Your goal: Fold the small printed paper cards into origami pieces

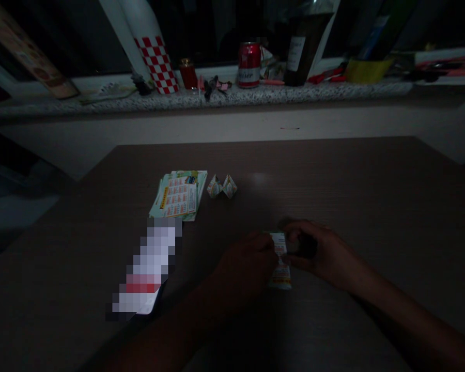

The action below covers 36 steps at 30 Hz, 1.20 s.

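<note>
A narrow printed ticket [281, 276], a light green-and-white paper slip with orange print and a yellow strip, lies on the table between my hands. My left hand [251, 258] covers its left part, fingers curled and pressed on the paper. From the other side, my right hand [325, 253] holds its right edge, thumb low and index finger at the upper corner, with a gap between them. Shadow hides the left fingertips. Beyond my hands stands a folded paper piece [222, 187] with two peaks. Left of that lies a stack of similar tickets [179, 195].
A lit phone [151, 274], its screen blurred out, lies on the brown table [333, 175] left of my hands. On the granite sill [201, 101] behind stand a checkered bottle [157, 62], a red can [249, 65], a dark bottle [300, 57] and a yellow container [366, 70].
</note>
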Each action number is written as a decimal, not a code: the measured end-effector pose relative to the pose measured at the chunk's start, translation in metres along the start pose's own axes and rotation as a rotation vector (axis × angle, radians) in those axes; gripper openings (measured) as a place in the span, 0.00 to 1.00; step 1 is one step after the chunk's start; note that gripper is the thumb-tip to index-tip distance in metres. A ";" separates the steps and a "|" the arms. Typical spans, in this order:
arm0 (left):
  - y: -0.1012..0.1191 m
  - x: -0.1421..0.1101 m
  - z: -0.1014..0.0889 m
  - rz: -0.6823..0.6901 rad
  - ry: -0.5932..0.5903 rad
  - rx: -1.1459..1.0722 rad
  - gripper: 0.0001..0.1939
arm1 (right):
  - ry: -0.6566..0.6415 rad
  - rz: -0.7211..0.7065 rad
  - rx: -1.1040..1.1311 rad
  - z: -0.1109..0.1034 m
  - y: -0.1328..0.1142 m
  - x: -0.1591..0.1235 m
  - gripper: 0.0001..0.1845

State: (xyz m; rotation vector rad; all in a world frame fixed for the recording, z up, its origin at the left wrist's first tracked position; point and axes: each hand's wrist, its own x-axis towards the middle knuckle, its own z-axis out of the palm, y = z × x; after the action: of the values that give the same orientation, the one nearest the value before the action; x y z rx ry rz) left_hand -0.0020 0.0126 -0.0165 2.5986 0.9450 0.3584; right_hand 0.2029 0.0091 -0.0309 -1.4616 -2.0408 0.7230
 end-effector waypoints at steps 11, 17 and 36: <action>0.001 0.001 -0.005 -0.016 -0.056 -0.008 0.09 | -0.105 -0.035 -0.107 -0.009 -0.009 -0.009 0.34; 0.000 0.002 -0.005 -0.021 -0.056 -0.010 0.09 | -0.115 -0.031 -0.196 -0.010 -0.002 -0.011 0.49; -0.004 0.000 -0.001 -0.233 0.189 -0.063 0.28 | -0.157 -0.128 0.138 -0.007 -0.013 -0.015 0.39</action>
State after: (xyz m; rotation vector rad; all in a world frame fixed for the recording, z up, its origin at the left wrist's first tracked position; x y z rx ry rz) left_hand -0.0048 0.0157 -0.0173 2.3954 1.2643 0.5670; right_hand 0.2032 -0.0075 -0.0185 -1.2188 -2.1322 0.9305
